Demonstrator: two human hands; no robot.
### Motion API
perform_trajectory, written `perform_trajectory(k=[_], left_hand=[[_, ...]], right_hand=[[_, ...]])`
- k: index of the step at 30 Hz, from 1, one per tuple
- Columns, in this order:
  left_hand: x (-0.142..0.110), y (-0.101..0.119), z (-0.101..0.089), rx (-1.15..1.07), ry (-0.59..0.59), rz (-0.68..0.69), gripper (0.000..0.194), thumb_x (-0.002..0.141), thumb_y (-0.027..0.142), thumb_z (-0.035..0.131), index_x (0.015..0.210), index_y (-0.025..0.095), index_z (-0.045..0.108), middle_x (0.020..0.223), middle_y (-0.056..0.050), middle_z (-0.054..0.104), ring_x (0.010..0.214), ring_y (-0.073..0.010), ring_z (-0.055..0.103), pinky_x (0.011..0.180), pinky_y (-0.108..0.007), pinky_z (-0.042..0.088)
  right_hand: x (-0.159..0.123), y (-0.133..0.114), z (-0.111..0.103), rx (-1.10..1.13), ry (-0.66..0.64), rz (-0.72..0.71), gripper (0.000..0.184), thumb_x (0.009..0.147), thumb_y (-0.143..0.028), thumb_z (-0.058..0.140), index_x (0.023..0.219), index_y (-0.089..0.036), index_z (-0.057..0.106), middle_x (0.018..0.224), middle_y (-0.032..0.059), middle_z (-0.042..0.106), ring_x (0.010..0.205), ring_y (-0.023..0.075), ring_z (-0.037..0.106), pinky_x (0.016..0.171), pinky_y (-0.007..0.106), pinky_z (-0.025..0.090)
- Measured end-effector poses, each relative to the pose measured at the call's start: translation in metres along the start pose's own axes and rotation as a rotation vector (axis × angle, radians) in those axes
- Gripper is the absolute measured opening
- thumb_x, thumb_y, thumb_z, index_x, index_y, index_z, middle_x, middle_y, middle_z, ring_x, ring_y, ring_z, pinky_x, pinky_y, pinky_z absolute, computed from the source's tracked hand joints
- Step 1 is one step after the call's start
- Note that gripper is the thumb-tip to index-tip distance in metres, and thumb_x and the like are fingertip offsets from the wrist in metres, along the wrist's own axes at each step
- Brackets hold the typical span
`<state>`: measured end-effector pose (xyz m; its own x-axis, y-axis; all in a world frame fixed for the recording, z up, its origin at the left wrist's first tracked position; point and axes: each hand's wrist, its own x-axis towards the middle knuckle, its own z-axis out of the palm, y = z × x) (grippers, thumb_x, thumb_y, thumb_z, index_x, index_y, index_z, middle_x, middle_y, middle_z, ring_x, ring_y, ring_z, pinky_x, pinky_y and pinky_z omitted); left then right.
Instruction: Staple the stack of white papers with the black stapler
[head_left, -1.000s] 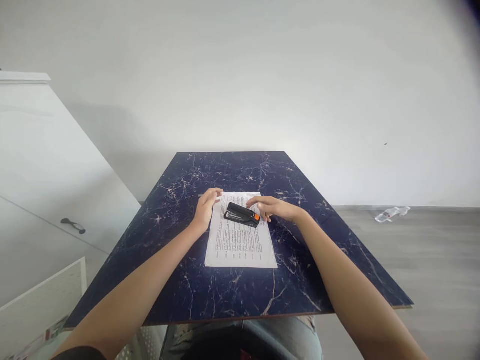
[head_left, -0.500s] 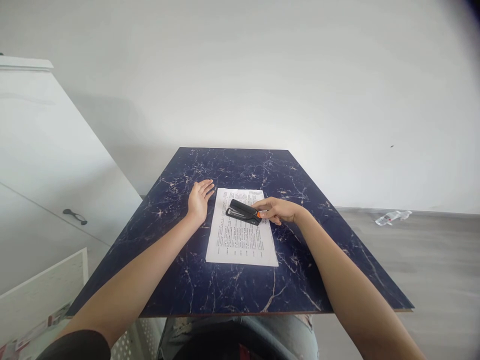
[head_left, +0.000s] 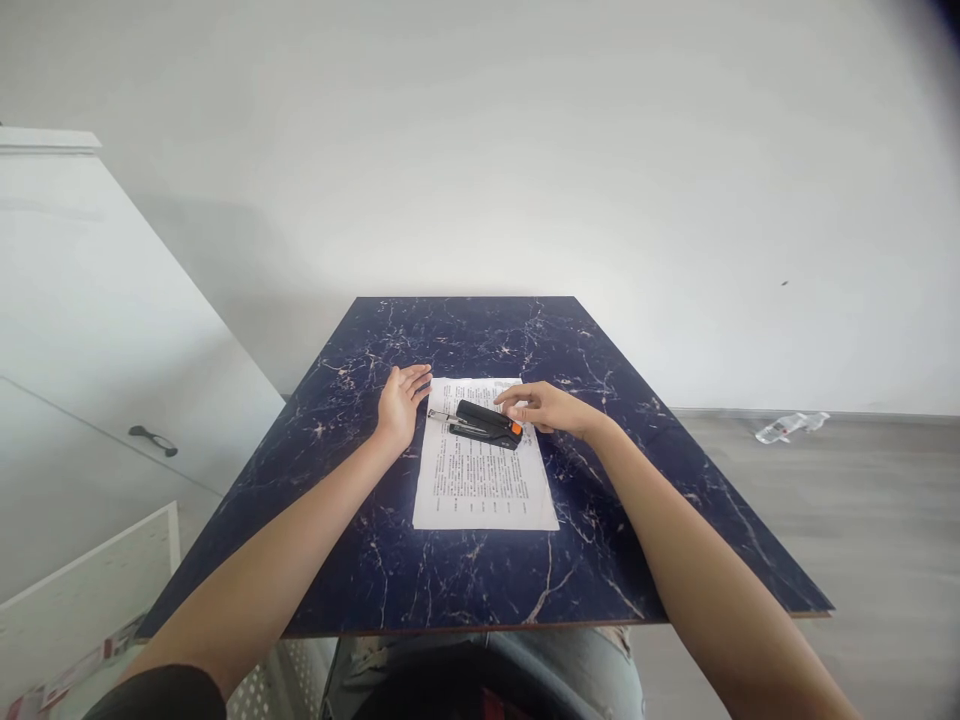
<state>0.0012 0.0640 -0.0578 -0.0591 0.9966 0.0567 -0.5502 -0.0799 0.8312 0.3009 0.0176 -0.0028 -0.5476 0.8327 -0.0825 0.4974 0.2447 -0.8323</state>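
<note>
A black stapler (head_left: 487,427) with an orange button lies on its side on the printed paper sheets (head_left: 480,490). Its metal staple tray (head_left: 444,415) sticks out from the left end. My right hand (head_left: 551,408) hovers by the stapler's right end, fingers apart and gripping nothing; whether a fingertip touches it I cannot tell. At the upper left corner of the paper, my left hand (head_left: 401,405) rests on its edge, open, fingers loosely spread and palm turned toward the stapler.
Under the paper is a dark blue marbled table (head_left: 465,335), its far edge near the wall. A white cabinet (head_left: 90,300) with a dark handle stands at the left. On the floor at right lies a crumpled clear plastic wrapper (head_left: 791,428).
The staple tray has slid out leftward from the stapler. My right hand has let go of the stapler's right end and lifted slightly, uncovering the orange button. My left hand has barely moved.
</note>
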Motion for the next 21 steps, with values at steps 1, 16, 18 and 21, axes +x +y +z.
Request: perform_trajectory(k=[1, 16, 18, 21], left_hand=[[0.000, 0.000, 0.000, 0.001, -0.011, 0.002, 0.045, 0.102, 0.051, 0.047, 0.101, 0.015, 0.074, 0.124, -0.015, 0.071, 0.116, -0.0273, 0.065, 0.099, -0.040, 0.050], [-0.017, 0.009, 0.013, -0.330, -0.026, -0.246, 0.041, 0.104, 0.044, 0.043, 0.114, 0.015, 0.070, 0.138, -0.016, 0.065, 0.131, -0.0305, 0.059, 0.107, -0.047, 0.050], [-0.023, 0.009, 0.018, -0.394, -0.049, -0.311, 0.039, 0.104, 0.043, 0.044, 0.116, 0.015, 0.069, 0.135, -0.017, 0.066, 0.130, -0.0314, 0.061, 0.107, -0.049, 0.051], [-0.031, 0.010, 0.026, -0.449, -0.054, -0.369, 0.038, 0.103, 0.043, 0.045, 0.117, 0.015, 0.068, 0.117, -0.016, 0.072, 0.117, -0.0293, 0.067, 0.101, -0.045, 0.054]], right_hand=[[0.002, -0.003, 0.005, -0.078, 0.029, -0.046, 0.051, 0.085, -0.056, 0.073, 0.128, -0.028, 0.069, 0.120, 0.0081, 0.070, 0.069, 0.0144, 0.055, 0.060, 0.031, 0.044], [0.011, -0.034, 0.045, -0.227, 0.679, -0.218, 0.015, 0.084, -0.030, 0.073, 0.087, -0.020, 0.062, 0.083, 0.0011, 0.059, 0.070, 0.0166, 0.053, 0.064, 0.032, 0.040], [0.010, -0.042, 0.053, -0.266, 0.773, -0.330, 0.011, 0.089, -0.024, 0.067, 0.099, -0.021, 0.067, 0.091, 0.0040, 0.060, 0.079, 0.0196, 0.056, 0.069, 0.035, 0.045], [0.008, -0.048, 0.067, -0.480, 0.824, -0.503, 0.032, 0.093, -0.012, 0.058, 0.120, -0.025, 0.068, 0.100, 0.0078, 0.060, 0.092, 0.0239, 0.054, 0.079, 0.040, 0.047]])
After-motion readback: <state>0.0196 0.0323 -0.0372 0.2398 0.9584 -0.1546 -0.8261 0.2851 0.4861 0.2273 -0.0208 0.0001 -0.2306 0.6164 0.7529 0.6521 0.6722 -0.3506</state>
